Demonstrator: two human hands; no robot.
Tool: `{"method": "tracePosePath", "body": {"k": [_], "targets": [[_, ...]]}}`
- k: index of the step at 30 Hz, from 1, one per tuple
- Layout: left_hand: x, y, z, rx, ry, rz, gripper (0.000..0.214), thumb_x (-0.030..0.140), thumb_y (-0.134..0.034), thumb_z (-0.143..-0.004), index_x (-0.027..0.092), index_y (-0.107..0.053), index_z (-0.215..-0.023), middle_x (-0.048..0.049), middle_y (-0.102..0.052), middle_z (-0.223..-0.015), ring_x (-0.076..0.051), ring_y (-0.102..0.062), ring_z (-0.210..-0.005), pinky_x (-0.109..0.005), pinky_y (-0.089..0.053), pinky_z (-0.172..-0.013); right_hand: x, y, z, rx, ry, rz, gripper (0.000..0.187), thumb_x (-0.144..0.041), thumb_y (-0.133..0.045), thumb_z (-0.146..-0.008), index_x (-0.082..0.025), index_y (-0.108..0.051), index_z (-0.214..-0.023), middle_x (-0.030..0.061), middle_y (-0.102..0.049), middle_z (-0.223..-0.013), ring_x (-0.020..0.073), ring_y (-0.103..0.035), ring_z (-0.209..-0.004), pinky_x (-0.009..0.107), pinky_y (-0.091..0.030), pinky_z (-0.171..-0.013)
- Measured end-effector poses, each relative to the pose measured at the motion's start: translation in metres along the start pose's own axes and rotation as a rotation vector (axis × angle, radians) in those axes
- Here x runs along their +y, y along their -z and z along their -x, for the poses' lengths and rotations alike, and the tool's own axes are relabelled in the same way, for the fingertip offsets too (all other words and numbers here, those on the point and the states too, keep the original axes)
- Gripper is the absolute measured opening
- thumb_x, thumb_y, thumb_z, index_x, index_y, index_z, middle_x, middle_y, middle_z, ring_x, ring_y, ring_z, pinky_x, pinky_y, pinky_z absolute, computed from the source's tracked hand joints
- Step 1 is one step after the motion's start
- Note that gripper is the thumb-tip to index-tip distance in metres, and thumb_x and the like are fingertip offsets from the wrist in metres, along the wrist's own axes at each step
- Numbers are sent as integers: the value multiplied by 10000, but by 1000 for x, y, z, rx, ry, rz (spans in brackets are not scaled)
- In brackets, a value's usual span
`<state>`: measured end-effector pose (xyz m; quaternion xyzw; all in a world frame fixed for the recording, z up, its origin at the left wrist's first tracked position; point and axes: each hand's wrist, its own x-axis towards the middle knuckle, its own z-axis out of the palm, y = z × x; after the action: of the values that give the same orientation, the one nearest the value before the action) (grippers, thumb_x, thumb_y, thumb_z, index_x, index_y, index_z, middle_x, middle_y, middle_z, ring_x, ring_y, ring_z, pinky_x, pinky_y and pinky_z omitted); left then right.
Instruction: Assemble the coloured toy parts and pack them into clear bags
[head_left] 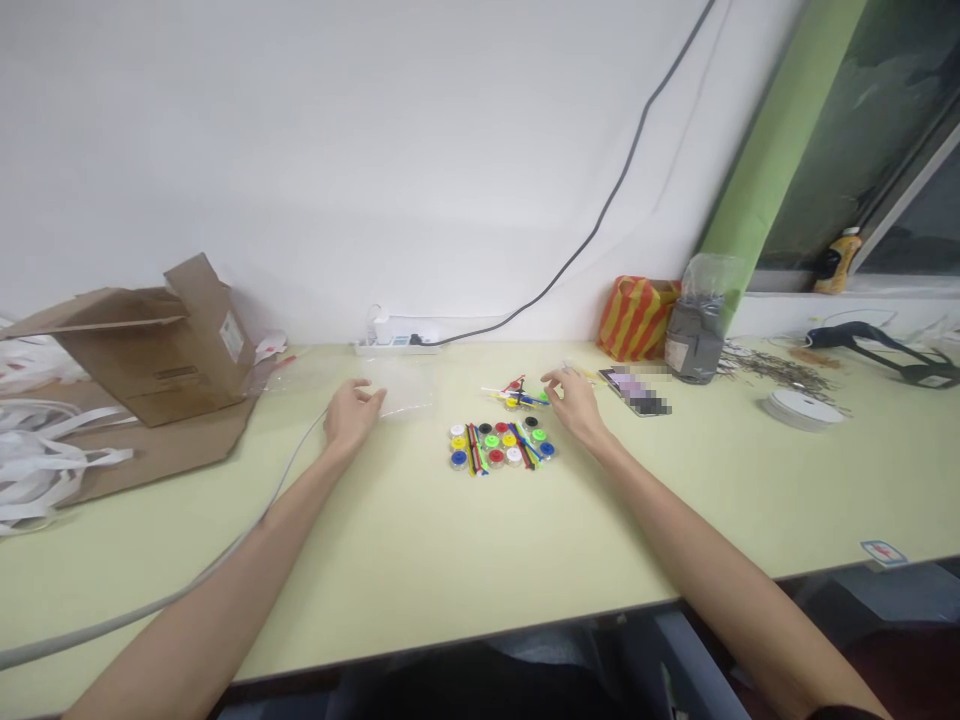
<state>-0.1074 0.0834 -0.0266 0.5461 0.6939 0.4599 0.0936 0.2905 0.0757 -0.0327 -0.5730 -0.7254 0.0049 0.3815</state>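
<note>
The left hand (351, 415) rests at the near left side of a clear plastic bag (409, 392), which lies flat on the table (420, 560) in front of the power strip (397, 348). The right hand (576, 402) bends its fingers beside a loose heap (517, 394) of coloured sticks and small discs. Nearer the person, more round discs (496, 457) stand in a tidy block, with two bundles of thin sticks (474, 450) among them. At this distance I can't tell whether either hand actually pinches anything; both look loosely curled.

The bag should be light, limp and slippery, best taken by its edge between thumb and finger. The discs look like hard, smooth plastic, likely to slide or roll; hold them by the rim. The sticks seem light and a little bendy, so grasp a bundle around its middle.
</note>
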Motion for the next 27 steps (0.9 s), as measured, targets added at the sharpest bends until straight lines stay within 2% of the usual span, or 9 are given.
{"method": "tracePosePath", "body": {"k": [2,4,8,11,14,17,22,27], "targets": [[4,-2,4,18,-114,-165,594,382,-683,-787,147,-538,-1313,-127,-674,-1091,-320,-598,-1133,-456,-458,-987,-5,0,0,-41,15,24,271,-199,-480,-944,-190,-712,-1083,105,-700,-1031,266,-545,-1053,384,-374,-938],[10,-4,10,29,-241,-336,666,350,-657,-817,134,-451,-1412,-183,-568,-1294,-357,-503,-1275,-502,-423,-1052,-10,0,1,-97,33,51,277,-227,-474,-974,-195,-726,-1084,107,-704,-1047,259,-546,-1052,376,-367,-939],[19,-9,21,-86,-443,-468,462,311,-475,-941,189,-531,-1383,-167,-490,-1442,-360,-467,-1328,-540,-401,-1082,-19,-1,0,-211,49,131,248,-268,-517,-983,-202,-744,-1057,102,-720,-1036,258,-551,-1031,367,-355,-920],[20,-14,24,-225,-552,-471,441,310,-343,-994,202,-576,-1353,-127,-472,-1509,-324,-429,-1396,-526,-370,-1132,-21,-2,-2,-237,35,176,240,-245,-527,-976,-200,-750,-1053,98,-729,-1028,255,-561,-1015,359,-354,-899],[16,-19,23,-329,-596,-481,483,339,-292,-1007,190,-566,-1376,-116,-457,-1538,-300,-409,-1430,-495,-354,-1162,-18,-3,-3,-245,23,185,243,-202,-527,-964,-197,-754,-1052,90,-735,-1022,246,-572,-1003,349,-358,-890],[13,-21,21,-383,-608,-514,499,355,-274,-1003,181,-599,-1339,-119,-501,-1506,-310,-408,-1435,-495,-357,-1163,-12,-1,-5,-224,11,170,244,-156,-535,-940,-192,-759,-1032,84,-735,-1023,238,-573,-1010,340,-359,-901],[11,-20,21,-425,-605,-508,494,305,-243,-987,167,-592,-1309,-117,-608,-1382,-296,-434,-1416,-474,-380,-1147,-8,8,-9,-117,10,153,289,-119,-495,-936,-185,-769,-999,99,-717,-1012,244,-556,-1032,338,-359,-901],[14,-19,24,-407,-574,-506,488,243,-277,-967,157,-549,-1363,-132,-564,-1429,-300,-412,-1430,-487,-365,-1152,-11,25,-12,8,-7,114,321,-132,-458,-943,-194,-773,-948,106,-706,-993,260,-557,-1005,376,-366,-918]]}}
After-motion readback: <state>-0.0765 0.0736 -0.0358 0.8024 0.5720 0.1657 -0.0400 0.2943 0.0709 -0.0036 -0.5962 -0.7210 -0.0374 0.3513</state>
